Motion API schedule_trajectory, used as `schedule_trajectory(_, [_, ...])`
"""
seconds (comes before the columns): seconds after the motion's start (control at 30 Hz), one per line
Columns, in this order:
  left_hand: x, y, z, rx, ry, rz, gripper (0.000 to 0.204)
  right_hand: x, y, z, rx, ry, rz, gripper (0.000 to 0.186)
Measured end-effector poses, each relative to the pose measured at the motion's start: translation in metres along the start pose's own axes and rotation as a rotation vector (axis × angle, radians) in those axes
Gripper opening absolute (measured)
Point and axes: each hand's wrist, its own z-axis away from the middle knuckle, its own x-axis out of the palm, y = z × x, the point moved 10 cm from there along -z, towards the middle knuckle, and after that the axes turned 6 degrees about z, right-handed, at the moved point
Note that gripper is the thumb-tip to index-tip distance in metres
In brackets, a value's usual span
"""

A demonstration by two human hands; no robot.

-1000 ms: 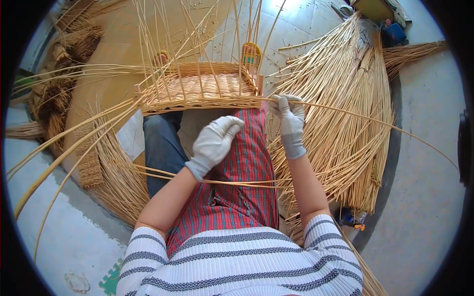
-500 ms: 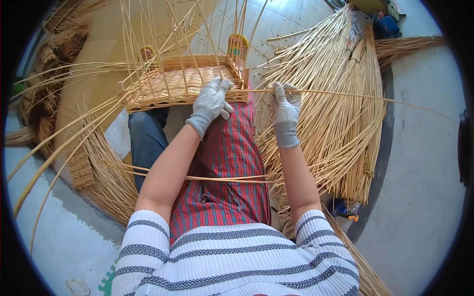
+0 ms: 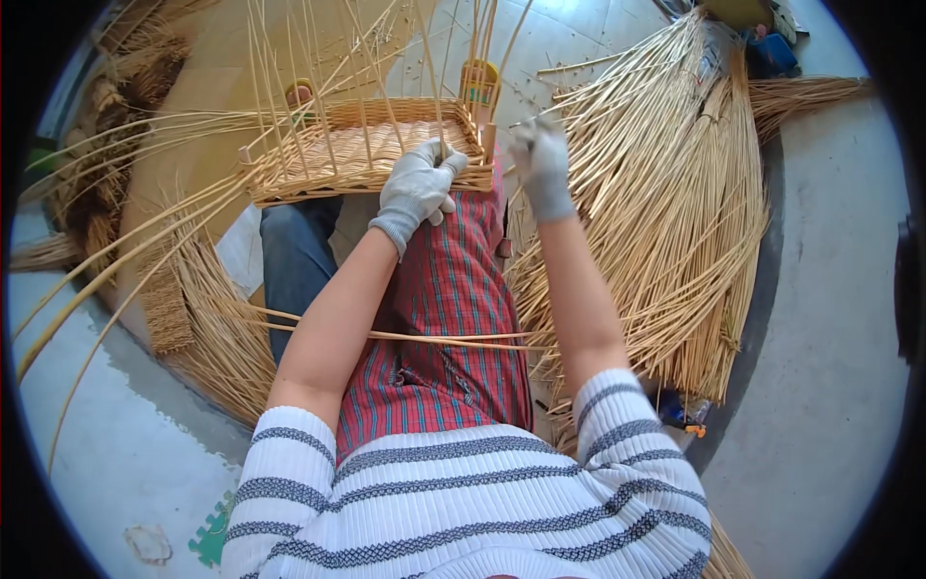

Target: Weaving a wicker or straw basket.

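Note:
A shallow rectangular woven basket (image 3: 338, 145) with tall upright stakes lies across my legs, long rods trailing out to the left. My left hand (image 3: 415, 185), in a pale glove with a grey cuff, is closed on the basket's front rim and a stake near its right end. My right hand (image 3: 542, 166), gloved alike, is raised just right of the basket; its fingers are blurred, and what they hold, if anything, cannot be made out. Two loose rods (image 3: 461, 340) cross my red plaid lap cloth (image 3: 439, 261).
A large fan of pale rods (image 3: 656, 251) lies at the right, near a blue container (image 3: 772, 53). Darker bundles (image 3: 135, 96), more rods (image 3: 222, 328) and a woven pad (image 3: 169, 343) lie at the left. A green foam piece (image 3: 212, 540) sits at lower left.
My left hand has risen from my lap to the basket's front rim. My right hand has moved up; the long rod it held stretching right is no longer visible there.

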Motion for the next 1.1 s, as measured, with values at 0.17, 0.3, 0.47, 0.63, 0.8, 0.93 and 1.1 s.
schedule_trajectory(0.17, [-0.018, 0.011, 0.022, 0.193, 0.045, -0.061, 0.035, 0.013, 0.046, 0.051, 0.499, 0.409, -0.825, 0.012])
schedule_trajectory(0.3, [0.020, 0.093, 0.091, 0.976, 0.313, -0.846, 0.076, 0.010, 0.047, 0.042, 0.586, 0.313, -0.925, 0.022])
schedule_trajectory(0.47, [0.048, 0.053, 0.042, 0.601, 0.142, -1.005, 0.091, 0.036, 0.056, 0.061, 0.776, 0.364, -0.896, 0.033])
schedule_trajectory(0.63, [0.045, 0.052, 0.048, 0.790, 0.255, -0.945, 0.091, 0.034, 0.064, 0.041, 0.633, 0.287, -0.790, 0.027])
schedule_trajectory(0.8, [0.039, 0.054, 0.051, 0.835, 0.284, -0.948, 0.094, 0.026, 0.063, 0.050, 0.479, 0.405, -0.841, 0.033])
schedule_trajectory(0.93, [0.044, 0.053, 0.045, 0.812, 0.333, -1.008, 0.098, 0.026, 0.081, 0.049, 0.690, 0.382, -0.785, 0.041])
schedule_trajectory(1.1, [0.039, 0.046, 0.041, 0.737, 0.255, -0.936, 0.096, 0.029, 0.071, 0.056, 0.842, 0.410, -0.731, 0.051])
